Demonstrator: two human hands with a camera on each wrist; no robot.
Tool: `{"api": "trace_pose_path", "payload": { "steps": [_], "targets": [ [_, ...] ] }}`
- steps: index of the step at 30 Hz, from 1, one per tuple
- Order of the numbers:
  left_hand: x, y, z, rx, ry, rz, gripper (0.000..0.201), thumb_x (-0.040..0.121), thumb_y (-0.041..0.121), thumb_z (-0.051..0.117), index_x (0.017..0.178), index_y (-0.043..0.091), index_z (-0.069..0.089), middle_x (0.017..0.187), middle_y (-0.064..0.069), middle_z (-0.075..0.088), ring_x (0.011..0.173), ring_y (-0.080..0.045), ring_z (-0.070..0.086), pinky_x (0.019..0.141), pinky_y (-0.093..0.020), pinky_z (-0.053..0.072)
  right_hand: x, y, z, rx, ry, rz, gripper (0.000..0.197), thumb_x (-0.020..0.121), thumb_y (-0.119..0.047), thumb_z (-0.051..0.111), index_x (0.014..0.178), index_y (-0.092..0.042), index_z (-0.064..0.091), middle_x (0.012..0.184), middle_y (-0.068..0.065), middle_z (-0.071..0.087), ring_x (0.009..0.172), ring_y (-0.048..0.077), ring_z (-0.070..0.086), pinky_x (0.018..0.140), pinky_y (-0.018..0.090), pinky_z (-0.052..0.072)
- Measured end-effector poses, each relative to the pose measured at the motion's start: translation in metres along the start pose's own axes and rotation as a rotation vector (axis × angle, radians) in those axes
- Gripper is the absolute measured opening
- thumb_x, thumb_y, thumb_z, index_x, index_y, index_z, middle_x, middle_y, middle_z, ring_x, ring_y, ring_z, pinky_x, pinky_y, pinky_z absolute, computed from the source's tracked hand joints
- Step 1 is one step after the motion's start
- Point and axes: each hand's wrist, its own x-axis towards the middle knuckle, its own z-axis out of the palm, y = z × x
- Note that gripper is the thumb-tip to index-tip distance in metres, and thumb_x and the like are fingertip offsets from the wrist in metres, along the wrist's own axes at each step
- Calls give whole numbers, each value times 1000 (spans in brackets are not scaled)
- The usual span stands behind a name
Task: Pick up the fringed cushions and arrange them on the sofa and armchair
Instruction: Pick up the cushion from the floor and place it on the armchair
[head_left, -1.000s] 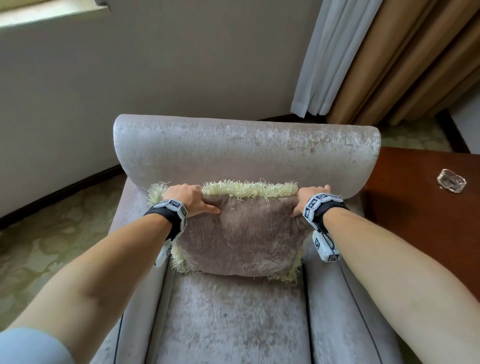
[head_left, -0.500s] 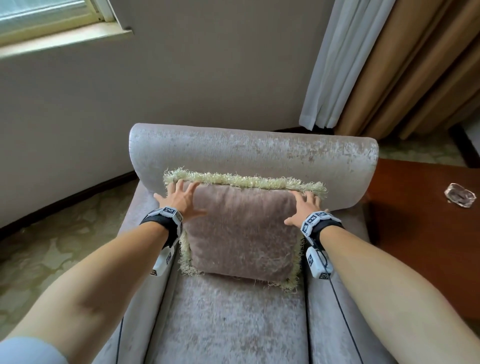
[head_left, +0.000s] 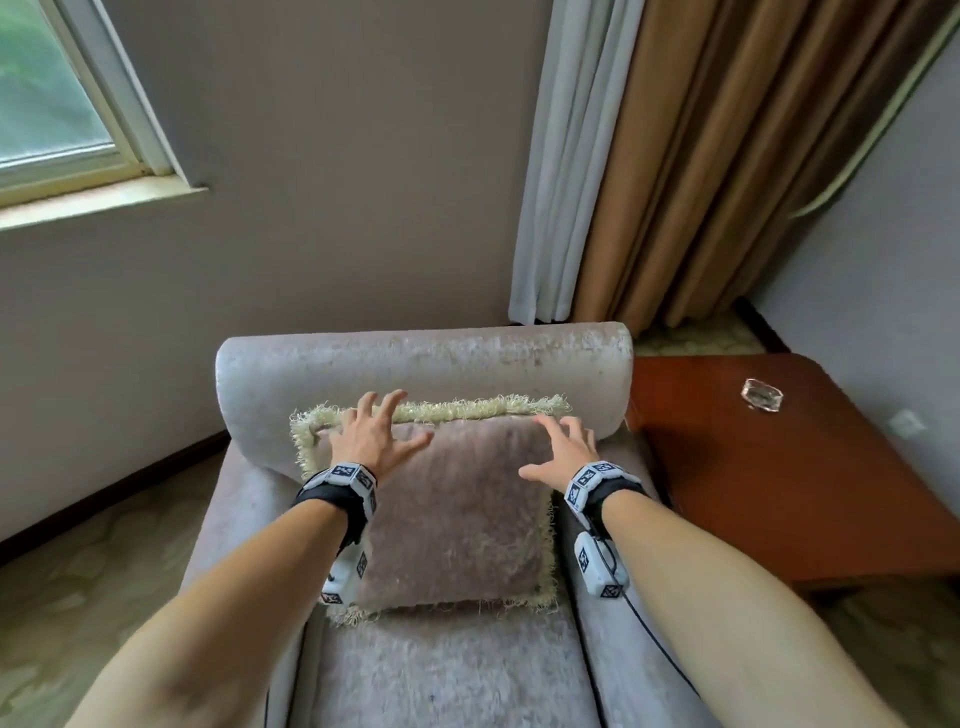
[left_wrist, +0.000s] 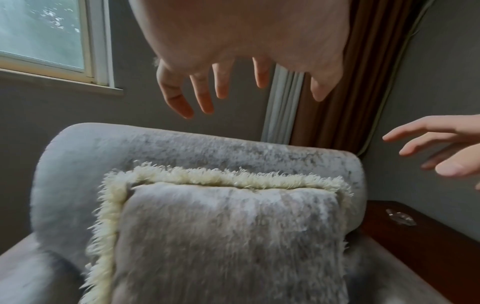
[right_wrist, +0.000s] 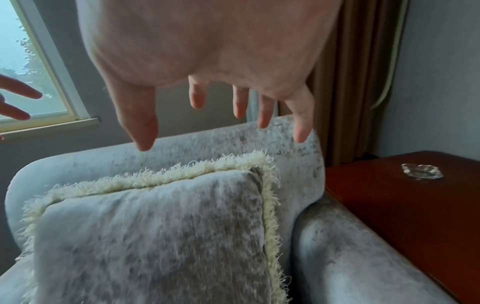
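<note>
A taupe fringed cushion (head_left: 457, 514) with a cream fringe stands upright on the seat of the grey velvet armchair (head_left: 415, 358), leaning against its backrest. My left hand (head_left: 376, 434) hovers in front of the cushion's upper left part, fingers spread, holding nothing. My right hand (head_left: 563, 449) hovers at the upper right part, fingers spread too. The left wrist view shows the cushion (left_wrist: 228, 236) below my left hand (left_wrist: 233, 90), with air between them. In the right wrist view my right hand (right_wrist: 221, 115) also hangs clear above the cushion (right_wrist: 155, 236). No other cushion is in view.
A dark red wooden side table (head_left: 795, 478) stands right of the armchair, with a glass ashtray (head_left: 762, 395) on it. White and brown curtains (head_left: 675, 156) hang behind. A window (head_left: 52, 93) is at upper left. Patterned carpet (head_left: 93, 561) covers the floor.
Both hands held the cushion's top corners, then pressed flat on it; now they have let go and lifted off with spread fingers. The cushion stands taller against the backrest.
</note>
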Motion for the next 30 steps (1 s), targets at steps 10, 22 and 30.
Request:
{"api": "trace_pose_path", "payload": {
  "steps": [10,22,30],
  "targets": [
    [3,70,13,-244,-98,400,72,82,67,58,144,42,32,155,-6,25,141,-32,23,107,-58,33,-107,33,-40,6,261,264,81,74,-51,73,142,-43,31,141,0,25,126,28,27,105,46,35],
    [-141,235,42,-154,-263,853,69,80,68,56,141,47,31,155,-1,25,142,-27,23,107,-60,29,-304,168,-34,252,570,710,72,80,-42,71,141,-39,33,145,2,25,134,28,27,103,45,39],
    [-303,340,76,-113,-313,1101,69,81,67,54,142,45,30,155,-2,25,141,-26,24,105,-57,30,-480,257,-37,398,780,849,64,80,-34,73,136,-29,40,144,9,31,132,28,35,103,38,34]
  ]
}}
